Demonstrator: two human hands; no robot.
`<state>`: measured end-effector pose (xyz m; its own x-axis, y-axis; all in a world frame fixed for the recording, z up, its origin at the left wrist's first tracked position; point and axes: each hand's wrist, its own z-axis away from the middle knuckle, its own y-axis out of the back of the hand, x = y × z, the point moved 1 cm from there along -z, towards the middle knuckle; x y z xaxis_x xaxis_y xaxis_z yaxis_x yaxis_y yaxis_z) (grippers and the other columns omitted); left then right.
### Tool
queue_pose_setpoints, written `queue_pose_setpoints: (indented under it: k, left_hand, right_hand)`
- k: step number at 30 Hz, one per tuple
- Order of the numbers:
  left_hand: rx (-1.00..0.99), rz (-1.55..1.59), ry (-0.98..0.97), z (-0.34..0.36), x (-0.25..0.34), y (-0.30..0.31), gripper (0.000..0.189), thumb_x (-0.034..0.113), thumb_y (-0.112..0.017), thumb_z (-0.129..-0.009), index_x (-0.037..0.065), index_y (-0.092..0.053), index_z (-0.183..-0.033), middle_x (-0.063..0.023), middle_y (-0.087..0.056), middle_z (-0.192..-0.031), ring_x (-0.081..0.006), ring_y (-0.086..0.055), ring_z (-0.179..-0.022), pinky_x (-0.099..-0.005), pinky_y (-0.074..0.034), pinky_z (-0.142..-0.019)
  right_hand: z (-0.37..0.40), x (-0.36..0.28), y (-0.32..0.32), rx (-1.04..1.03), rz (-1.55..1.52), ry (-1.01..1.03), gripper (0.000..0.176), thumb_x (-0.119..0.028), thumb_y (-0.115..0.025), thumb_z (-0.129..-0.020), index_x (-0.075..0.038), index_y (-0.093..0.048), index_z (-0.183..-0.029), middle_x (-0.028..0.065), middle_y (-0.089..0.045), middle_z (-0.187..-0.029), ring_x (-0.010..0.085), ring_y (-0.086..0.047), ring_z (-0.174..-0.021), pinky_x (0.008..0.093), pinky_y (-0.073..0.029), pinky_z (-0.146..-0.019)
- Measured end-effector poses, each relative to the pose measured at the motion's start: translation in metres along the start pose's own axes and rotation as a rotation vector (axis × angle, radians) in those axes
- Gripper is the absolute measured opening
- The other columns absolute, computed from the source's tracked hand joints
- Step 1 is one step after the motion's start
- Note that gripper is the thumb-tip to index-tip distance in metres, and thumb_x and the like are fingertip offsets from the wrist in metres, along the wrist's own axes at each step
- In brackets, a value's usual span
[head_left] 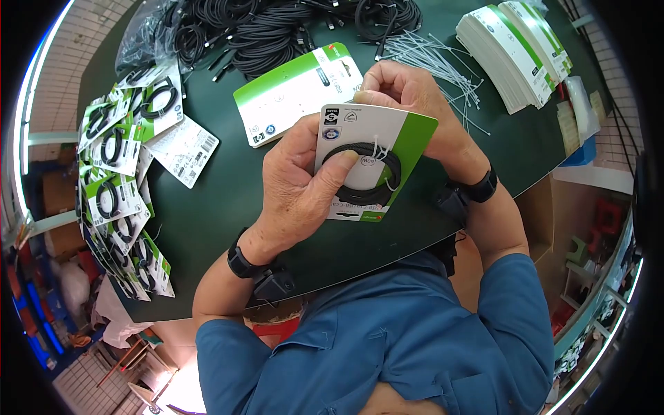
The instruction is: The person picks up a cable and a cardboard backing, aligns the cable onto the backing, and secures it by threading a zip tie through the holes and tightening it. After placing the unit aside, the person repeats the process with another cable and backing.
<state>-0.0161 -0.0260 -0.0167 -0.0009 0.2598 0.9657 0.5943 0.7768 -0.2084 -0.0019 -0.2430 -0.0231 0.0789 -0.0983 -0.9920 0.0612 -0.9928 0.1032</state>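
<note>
My left hand (301, 181) grips a white and green packaging card (415, 149) by its left side, thumb pressed on the coiled black cable (393, 171) lying on its face. A white cable tie (377, 149) loops over the top of the coil, and another tie bit shows at its lower right. At the card's upper edge, my right hand (408, 90) has its fingers curled in a pinch, partly behind the card; what they hold is hidden. Behind the held card, a stack of blank cards (287, 90) lies on the green table (228, 207).
Finished-looking cards with cables (114, 200) pile along the left edge. Black cable coils (266, 41) and a clear plastic bag (145, 38) lie at the back. Loose white cable ties (443, 66) spread right of them, near tall card stacks (501, 62).
</note>
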Motion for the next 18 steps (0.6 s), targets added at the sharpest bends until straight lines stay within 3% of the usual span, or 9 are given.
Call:
queue_pose_setpoints:
  k: [5, 8, 13, 18]
  left_hand:
    - [0.019, -0.015, 0.001, -0.0005, 0.0028, -0.0011, 0.039, 0.001, -0.066, -0.101, -0.005, -0.055, -0.138, -0.0135, -0.072, -0.121, -0.0168, -0.07, -0.11, -0.0313, -0.057, -0.096]
    - [0.073, -0.028, 0.035, -0.0012, 0.0069, -0.0028, 0.041, 0.003, -0.072, -0.097, -0.005, -0.057, -0.134, -0.0139, -0.073, -0.117, -0.0157, -0.071, -0.105, -0.0306, -0.058, -0.093]
    - [0.071, -0.062, 0.05, -0.0028, 0.0086, -0.0026, 0.042, 0.005, -0.077, -0.093, -0.004, -0.059, -0.129, -0.0138, -0.075, -0.113, -0.0146, -0.073, -0.099, -0.0295, -0.059, -0.089]
    - [0.113, -0.123, 0.117, -0.0053, 0.0085, 0.0025, 0.039, 0.005, -0.08, -0.09, -0.002, -0.062, -0.124, -0.0123, -0.076, -0.11, -0.014, -0.073, -0.097, -0.0279, -0.06, -0.085]
  right_hand:
    - [0.0053, -0.0091, -0.0037, 0.01, 0.152, 0.06, 0.027, -0.02, -0.077, -0.094, 0.0, -0.062, -0.085, 0.0, -0.059, -0.071, 0.005, -0.051, -0.064, 0.0243, -0.042, -0.054]
    - [0.0063, -0.0098, -0.0025, -0.016, 0.256, 0.133, 0.022, -0.016, -0.076, -0.096, -0.004, -0.06, -0.086, -0.0036, -0.058, -0.079, 0.0015, -0.049, -0.068, 0.0211, -0.041, -0.056]
    - [0.005, -0.0051, -0.0076, -0.041, 0.254, 0.288, 0.022, -0.013, -0.077, -0.093, -0.003, -0.058, -0.086, -0.0022, -0.056, -0.078, 0.0034, -0.048, -0.066, 0.0227, -0.041, -0.056]
    - [0.003, -0.0046, -0.0093, 0.079, 0.327, 0.291, 0.02, -0.011, -0.077, -0.093, -0.002, -0.06, -0.088, -0.0007, -0.056, -0.078, 0.0042, -0.05, -0.068, 0.0229, -0.043, -0.059]
